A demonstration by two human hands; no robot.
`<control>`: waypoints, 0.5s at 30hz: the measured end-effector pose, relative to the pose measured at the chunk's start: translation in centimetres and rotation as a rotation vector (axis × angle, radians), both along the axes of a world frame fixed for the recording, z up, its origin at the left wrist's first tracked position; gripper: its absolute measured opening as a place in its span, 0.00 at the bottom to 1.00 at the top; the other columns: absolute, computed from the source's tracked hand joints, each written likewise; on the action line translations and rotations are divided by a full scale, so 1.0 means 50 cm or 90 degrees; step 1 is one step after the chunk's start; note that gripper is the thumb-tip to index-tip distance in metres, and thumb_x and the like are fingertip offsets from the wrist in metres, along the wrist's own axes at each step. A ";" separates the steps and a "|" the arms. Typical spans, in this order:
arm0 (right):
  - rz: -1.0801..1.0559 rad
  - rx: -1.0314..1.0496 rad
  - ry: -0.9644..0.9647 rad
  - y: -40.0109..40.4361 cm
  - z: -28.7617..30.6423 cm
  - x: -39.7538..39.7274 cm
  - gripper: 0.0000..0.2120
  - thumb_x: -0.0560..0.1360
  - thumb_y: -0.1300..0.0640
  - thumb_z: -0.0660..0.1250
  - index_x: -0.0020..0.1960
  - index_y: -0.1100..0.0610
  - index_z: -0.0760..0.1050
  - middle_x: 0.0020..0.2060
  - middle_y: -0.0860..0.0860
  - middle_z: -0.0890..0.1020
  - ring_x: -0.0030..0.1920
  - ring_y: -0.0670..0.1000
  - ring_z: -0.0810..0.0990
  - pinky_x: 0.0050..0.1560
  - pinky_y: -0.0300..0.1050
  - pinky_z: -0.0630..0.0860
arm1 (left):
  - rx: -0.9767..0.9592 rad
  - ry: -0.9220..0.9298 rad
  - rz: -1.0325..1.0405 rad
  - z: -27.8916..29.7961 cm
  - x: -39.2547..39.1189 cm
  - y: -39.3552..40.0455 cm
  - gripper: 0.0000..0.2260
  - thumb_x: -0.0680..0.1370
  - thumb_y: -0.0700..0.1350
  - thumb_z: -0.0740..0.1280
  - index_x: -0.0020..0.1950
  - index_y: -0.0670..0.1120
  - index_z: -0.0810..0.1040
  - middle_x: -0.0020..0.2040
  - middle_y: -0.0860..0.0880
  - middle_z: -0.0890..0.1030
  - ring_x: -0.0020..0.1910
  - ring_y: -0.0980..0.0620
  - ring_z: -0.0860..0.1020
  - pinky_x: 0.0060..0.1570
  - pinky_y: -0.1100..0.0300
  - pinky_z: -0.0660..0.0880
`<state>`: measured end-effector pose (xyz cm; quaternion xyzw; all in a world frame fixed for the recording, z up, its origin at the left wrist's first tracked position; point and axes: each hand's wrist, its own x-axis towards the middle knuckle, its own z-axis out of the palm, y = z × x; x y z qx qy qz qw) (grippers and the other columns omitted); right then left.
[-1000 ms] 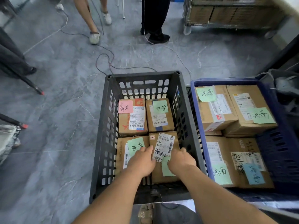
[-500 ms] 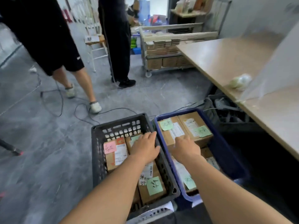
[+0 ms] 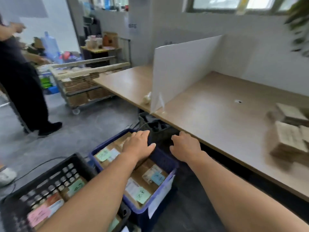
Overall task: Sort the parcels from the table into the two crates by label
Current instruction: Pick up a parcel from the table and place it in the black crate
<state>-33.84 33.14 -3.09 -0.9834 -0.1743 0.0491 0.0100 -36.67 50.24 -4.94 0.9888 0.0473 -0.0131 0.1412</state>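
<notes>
A black slatted crate [image 3: 55, 174] stands on the floor at lower left, holding cardboard parcels with pink and green notes. To its right is a blue crate [image 3: 160, 161] filled with parcels bearing green and blue notes. My left hand [image 3: 139, 144] hovers over the blue crate's far end, fingers relaxed, holding nothing. My right hand [image 3: 185, 146] hangs empty between the blue crate and the table edge. Several blurred cardboard parcels [image 3: 289, 136] lie on the wooden table [image 3: 217, 118] at the far right.
A white divider board [image 3: 182, 71] stands upright on the table. A person in dark clothes [image 3: 20, 84] stands at left beside a wheeled cart [image 3: 83, 86] stacked with boxes. Cables run over the grey floor. Dark clutter sits under the table edge.
My view has swung up and right from the crates toward the table. Both hands left the parcel in the black crate and moved right, over and past the blue crate.
</notes>
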 end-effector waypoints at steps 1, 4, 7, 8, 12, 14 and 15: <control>-0.015 0.005 -0.005 -0.037 0.014 -0.002 0.16 0.80 0.49 0.58 0.64 0.55 0.72 0.60 0.56 0.73 0.60 0.59 0.73 0.53 0.51 0.72 | 0.007 -0.008 -0.022 0.014 0.010 -0.037 0.29 0.79 0.58 0.60 0.76 0.48 0.59 0.73 0.47 0.66 0.71 0.45 0.64 0.67 0.50 0.64; -0.069 0.016 -0.017 -0.155 0.047 -0.014 0.17 0.80 0.50 0.58 0.65 0.54 0.72 0.60 0.56 0.72 0.61 0.58 0.72 0.55 0.51 0.71 | 0.028 -0.024 -0.093 0.052 0.031 -0.160 0.29 0.78 0.59 0.60 0.76 0.48 0.59 0.72 0.46 0.67 0.71 0.45 0.65 0.67 0.49 0.65; -0.123 0.008 -0.029 -0.279 0.068 -0.033 0.17 0.80 0.50 0.58 0.66 0.55 0.71 0.61 0.55 0.72 0.61 0.57 0.72 0.55 0.50 0.71 | 0.056 -0.044 -0.158 0.080 0.041 -0.285 0.30 0.78 0.60 0.60 0.76 0.47 0.60 0.72 0.45 0.68 0.70 0.45 0.66 0.66 0.50 0.66; -0.139 0.002 -0.034 -0.320 0.071 -0.040 0.17 0.80 0.50 0.58 0.67 0.55 0.71 0.61 0.55 0.72 0.61 0.57 0.72 0.54 0.50 0.70 | 0.060 -0.048 -0.178 0.086 0.042 -0.325 0.30 0.78 0.60 0.59 0.76 0.47 0.59 0.72 0.46 0.67 0.70 0.45 0.65 0.67 0.50 0.65; -0.210 -0.020 -0.046 -0.475 0.079 -0.078 0.18 0.80 0.49 0.58 0.67 0.55 0.71 0.61 0.56 0.72 0.62 0.57 0.72 0.54 0.50 0.71 | 0.065 -0.042 -0.263 0.094 0.039 -0.492 0.31 0.79 0.60 0.59 0.77 0.48 0.56 0.75 0.47 0.64 0.73 0.46 0.63 0.70 0.51 0.62; -0.250 -0.024 -0.048 -0.551 0.081 -0.101 0.19 0.80 0.49 0.58 0.68 0.55 0.70 0.62 0.56 0.72 0.62 0.57 0.72 0.55 0.51 0.72 | 0.070 -0.037 -0.303 0.095 0.032 -0.578 0.31 0.79 0.59 0.59 0.78 0.48 0.55 0.75 0.46 0.64 0.73 0.46 0.62 0.68 0.50 0.63; -0.271 -0.023 -0.049 -0.586 0.081 -0.113 0.19 0.80 0.49 0.58 0.68 0.55 0.70 0.62 0.56 0.72 0.62 0.57 0.72 0.55 0.51 0.72 | 0.076 -0.037 -0.322 0.095 0.028 -0.619 0.31 0.79 0.59 0.59 0.77 0.48 0.55 0.75 0.46 0.64 0.72 0.46 0.63 0.68 0.50 0.63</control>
